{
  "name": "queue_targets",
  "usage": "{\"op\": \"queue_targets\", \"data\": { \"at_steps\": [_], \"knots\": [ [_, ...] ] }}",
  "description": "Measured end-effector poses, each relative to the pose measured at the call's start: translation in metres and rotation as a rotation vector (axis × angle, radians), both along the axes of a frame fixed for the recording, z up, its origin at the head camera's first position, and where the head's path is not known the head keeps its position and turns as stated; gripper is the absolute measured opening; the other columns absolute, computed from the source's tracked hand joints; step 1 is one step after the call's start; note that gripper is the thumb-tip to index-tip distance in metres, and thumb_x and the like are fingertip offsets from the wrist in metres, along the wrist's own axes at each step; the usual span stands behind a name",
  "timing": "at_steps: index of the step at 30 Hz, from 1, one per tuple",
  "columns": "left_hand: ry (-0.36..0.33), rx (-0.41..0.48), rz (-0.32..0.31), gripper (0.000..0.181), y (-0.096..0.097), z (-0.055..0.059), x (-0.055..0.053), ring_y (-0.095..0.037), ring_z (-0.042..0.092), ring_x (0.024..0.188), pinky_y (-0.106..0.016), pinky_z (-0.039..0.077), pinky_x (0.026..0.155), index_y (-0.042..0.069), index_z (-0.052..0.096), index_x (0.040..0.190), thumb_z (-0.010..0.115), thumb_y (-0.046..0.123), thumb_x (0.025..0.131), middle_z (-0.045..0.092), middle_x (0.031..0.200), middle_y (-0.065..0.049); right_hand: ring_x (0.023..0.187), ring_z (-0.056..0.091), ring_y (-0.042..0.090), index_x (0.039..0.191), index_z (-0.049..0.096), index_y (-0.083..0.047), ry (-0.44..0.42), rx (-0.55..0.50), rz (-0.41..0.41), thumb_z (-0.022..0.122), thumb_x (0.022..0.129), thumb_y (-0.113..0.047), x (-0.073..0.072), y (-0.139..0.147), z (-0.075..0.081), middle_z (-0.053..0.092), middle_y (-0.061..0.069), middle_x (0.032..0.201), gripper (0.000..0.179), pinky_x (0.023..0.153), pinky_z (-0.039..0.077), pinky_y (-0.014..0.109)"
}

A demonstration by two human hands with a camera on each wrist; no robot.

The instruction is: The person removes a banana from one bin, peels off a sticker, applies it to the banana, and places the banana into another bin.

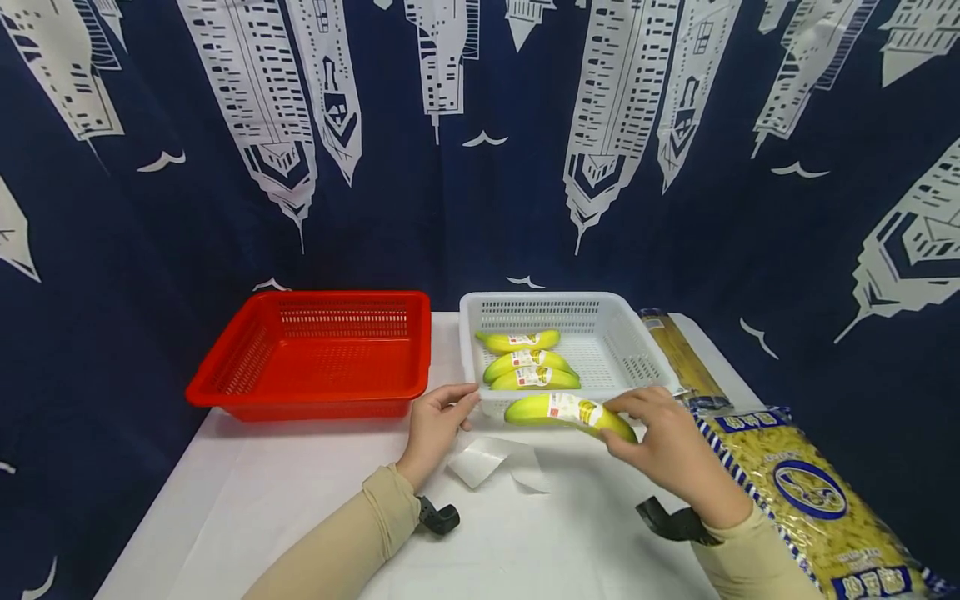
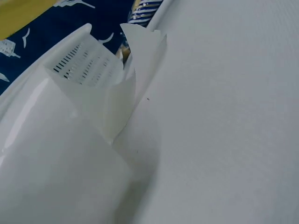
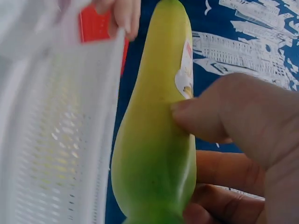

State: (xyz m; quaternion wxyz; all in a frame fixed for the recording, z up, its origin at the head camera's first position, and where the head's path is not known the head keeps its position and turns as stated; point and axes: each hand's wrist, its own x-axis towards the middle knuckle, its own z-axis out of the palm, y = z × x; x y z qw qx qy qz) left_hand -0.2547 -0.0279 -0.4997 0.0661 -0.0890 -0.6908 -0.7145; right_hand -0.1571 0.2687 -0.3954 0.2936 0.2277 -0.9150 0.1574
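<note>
My right hand [image 1: 667, 442] grips one end of a yellow-green banana [image 1: 536, 408] in front of the white basket, thumb on one side and fingers on the other. A white printed label [image 1: 573, 408] wraps its middle. In the right wrist view the thumb presses the banana [image 3: 156, 116] beside the label. My left hand [image 1: 435, 429] is at the basket's front left corner, fingers loosely bent, with nothing visible in them; whether they touch the rim I cannot tell. Inside the white basket [image 1: 615, 333] lie three labelled bananas [image 1: 534, 377].
A red basket [image 1: 315, 404] stands at the left. Curled white paper [image 1: 483, 462] lies on the white table [image 1: 585, 533], near the left wrist. On the right are a large yellow-and-blue bag [image 1: 817, 492] and a narrower brownish packet [image 1: 686, 358]. A dark blue printed curtain [image 1: 480, 217] hangs behind.
</note>
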Motion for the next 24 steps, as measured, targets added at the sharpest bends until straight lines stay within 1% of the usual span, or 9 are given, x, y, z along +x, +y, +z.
{"op": "queue_targets", "data": {
  "at_steps": [2,4,7,10,12,13,16,18,24],
  "knots": [
    [0.006,-0.001,-0.004,0.02,-0.001,-0.003,-0.001,-0.012,0.06,0.057,-0.019,0.036,0.047,0.012,0.08,0.111,0.079,0.017,0.092,0.075,0.093,-0.009,0.082,0.061,0.019,0.097,0.079,-0.006,-0.053,0.01,-0.009,0.087,0.072,-0.01,-0.019,0.003,0.012,0.075,0.004,0.094,0.027,0.069,0.052,0.036],
    [0.015,0.008,-0.01,0.02,-0.002,-0.005,-0.002,-0.011,0.061,0.057,-0.019,0.037,0.047,0.012,0.081,0.111,0.08,0.018,0.091,0.076,0.092,-0.007,0.08,0.06,0.019,0.096,0.079,-0.005,-0.131,0.031,-0.009,0.084,0.075,-0.012,-0.042,0.005,0.021,0.075,0.005,0.092,0.023,0.069,0.05,0.036],
    [0.008,0.004,-0.016,0.021,-0.004,-0.006,-0.004,-0.011,0.062,0.057,-0.019,0.038,0.048,0.013,0.081,0.111,0.08,0.018,0.091,0.075,0.092,-0.01,0.07,0.06,0.016,0.092,0.079,-0.006,-0.329,0.083,0.006,0.08,0.078,-0.014,-0.081,0.005,0.031,0.074,0.001,0.084,0.016,0.066,0.05,0.033],
    [-0.003,0.01,-0.027,0.022,-0.004,-0.006,-0.005,-0.011,0.062,0.057,-0.019,0.037,0.048,0.012,0.08,0.112,0.08,0.019,0.091,0.074,0.091,-0.014,0.062,0.056,0.012,0.084,0.079,-0.009,-0.532,0.169,0.018,0.079,0.079,-0.017,-0.117,0.0,0.035,0.071,-0.004,0.075,0.009,0.061,0.048,0.029],
    [-0.012,0.012,-0.034,0.023,-0.005,-0.006,-0.005,-0.011,0.062,0.057,-0.019,0.038,0.049,0.011,0.08,0.112,0.081,0.018,0.09,0.074,0.092,-0.015,0.058,0.054,0.01,0.077,0.076,-0.012,-0.646,0.226,0.021,0.078,0.079,-0.018,-0.136,-0.007,0.037,0.067,-0.006,0.069,0.006,0.059,0.046,0.027],
    [-0.019,0.014,-0.036,0.023,-0.005,-0.005,-0.005,-0.012,0.062,0.057,-0.019,0.038,0.049,0.011,0.08,0.112,0.081,0.018,0.09,0.074,0.092,-0.014,0.058,0.052,0.01,0.073,0.075,-0.013,-0.684,0.256,0.023,0.077,0.078,-0.018,-0.145,-0.011,0.037,0.065,-0.007,0.065,0.008,0.058,0.044,0.027],
    [-0.032,0.017,-0.041,0.023,-0.005,-0.005,-0.003,-0.012,0.062,0.057,-0.019,0.039,0.048,0.01,0.08,0.112,0.081,0.018,0.09,0.074,0.093,-0.012,0.054,0.047,0.01,0.063,0.067,-0.016,-0.766,0.336,0.045,0.077,0.076,-0.017,-0.164,-0.023,0.035,0.056,-0.007,0.058,0.016,0.054,0.038,0.026],
    [-0.036,0.013,-0.05,0.024,-0.005,-0.004,-0.003,-0.012,0.062,0.057,-0.019,0.039,0.048,0.01,0.08,0.113,0.081,0.018,0.09,0.075,0.096,-0.011,0.054,0.045,0.01,0.061,0.065,-0.016,-0.789,0.382,0.07,0.077,0.075,-0.016,-0.172,-0.03,0.031,0.054,-0.008,0.057,0.018,0.053,0.036,0.025],
    [-0.042,0.001,-0.057,0.025,-0.005,-0.002,-0.002,-0.013,0.062,0.058,-0.019,0.041,0.049,0.011,0.08,0.114,0.081,0.019,0.09,0.076,0.103,-0.01,0.056,0.044,0.01,0.059,0.065,-0.017,-0.839,0.495,0.058,0.075,0.071,-0.01,-0.188,-0.045,0.017,0.055,-0.009,0.057,0.017,0.052,0.036,0.024]
  ]
}}
